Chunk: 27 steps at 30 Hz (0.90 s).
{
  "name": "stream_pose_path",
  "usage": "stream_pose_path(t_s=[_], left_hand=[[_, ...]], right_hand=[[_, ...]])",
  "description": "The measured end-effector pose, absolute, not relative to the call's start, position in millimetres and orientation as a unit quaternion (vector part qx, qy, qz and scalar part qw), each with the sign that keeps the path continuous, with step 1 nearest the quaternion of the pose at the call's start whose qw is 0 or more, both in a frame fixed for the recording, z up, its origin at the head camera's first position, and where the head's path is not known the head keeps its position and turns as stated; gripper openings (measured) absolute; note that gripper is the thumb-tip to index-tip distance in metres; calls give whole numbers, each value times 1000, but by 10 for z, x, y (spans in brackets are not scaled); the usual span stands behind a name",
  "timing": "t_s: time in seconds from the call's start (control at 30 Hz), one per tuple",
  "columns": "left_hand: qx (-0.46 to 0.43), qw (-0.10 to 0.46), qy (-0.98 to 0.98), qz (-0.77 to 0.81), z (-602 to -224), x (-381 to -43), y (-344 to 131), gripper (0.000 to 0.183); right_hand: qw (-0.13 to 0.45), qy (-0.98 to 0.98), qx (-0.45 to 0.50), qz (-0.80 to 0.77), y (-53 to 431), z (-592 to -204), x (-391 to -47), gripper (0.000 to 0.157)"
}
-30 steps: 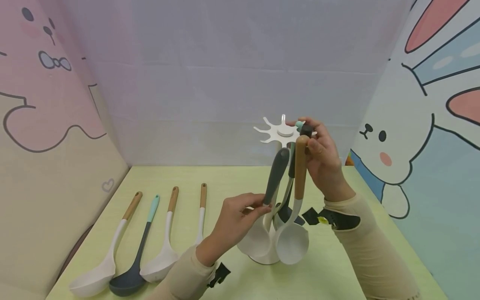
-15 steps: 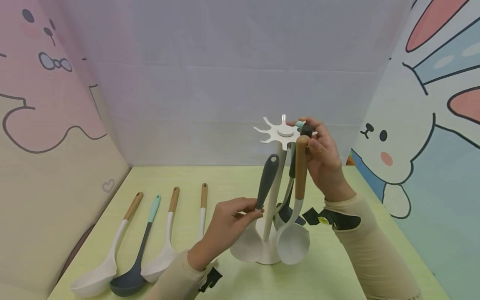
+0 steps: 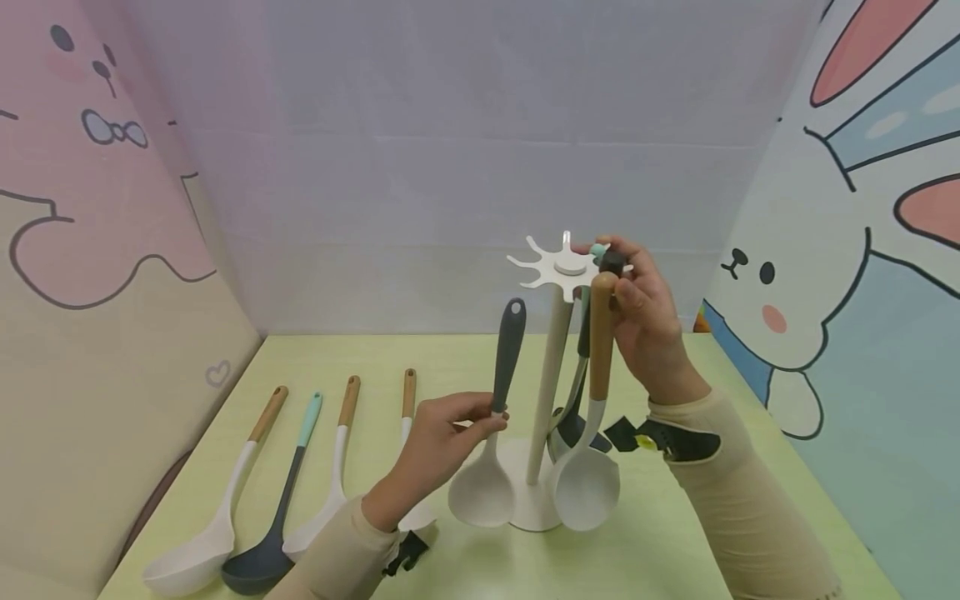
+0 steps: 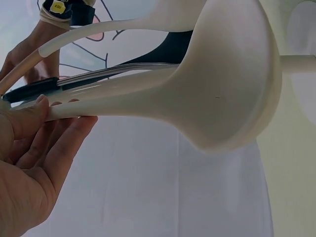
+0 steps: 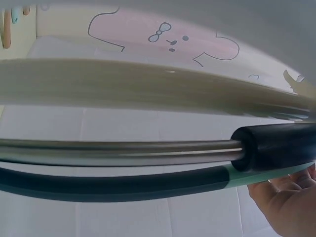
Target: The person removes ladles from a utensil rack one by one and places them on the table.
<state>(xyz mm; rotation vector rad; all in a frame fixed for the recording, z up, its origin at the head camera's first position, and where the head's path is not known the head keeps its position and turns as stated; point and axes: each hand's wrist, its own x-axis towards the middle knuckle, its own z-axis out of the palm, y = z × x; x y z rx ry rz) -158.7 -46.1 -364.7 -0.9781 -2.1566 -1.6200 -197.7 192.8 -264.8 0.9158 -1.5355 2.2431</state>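
My left hand (image 3: pixel 435 437) pinches a white ladle with a grey handle (image 3: pixel 482 493) just below the handle. The ladle hangs upright, apart from and left of the white utensil rack (image 3: pixel 553 367); its bowl (image 4: pixel 227 79) fills much of the left wrist view. High on the rack's right side, my right hand (image 3: pixel 648 321) grips the head and the handle ends hung there. A white ladle with a wooden handle (image 3: pixel 587 490), a black handle (image 3: pixel 612 262) and a teal handle (image 5: pixel 256 174) hang at that side. The right fingertips are partly hidden behind them.
Along the table's left lie a white ladle with a wooden handle (image 3: pixel 191 562), a dark ladle with a teal handle (image 3: pixel 258 567) and another white utensil (image 3: pixel 339 467). A further wooden-handled utensil (image 3: pixel 408 396) lies partly behind my left forearm. Walls stand behind and beside the table.
My left hand has moved left with the grey-handled ladle, away from the rack, and the handle has become more upright. The right hand stays at the rack's head.
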Motion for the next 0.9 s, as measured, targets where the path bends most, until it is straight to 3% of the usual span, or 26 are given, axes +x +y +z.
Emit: stream_pose_path(t_s=[0.9], left_hand=[[-227, 0, -755, -615, -3971, -1920, -581, 16]], right_hand=[[137, -527, 325, 773, 1928, -2646, -1989, 58]])
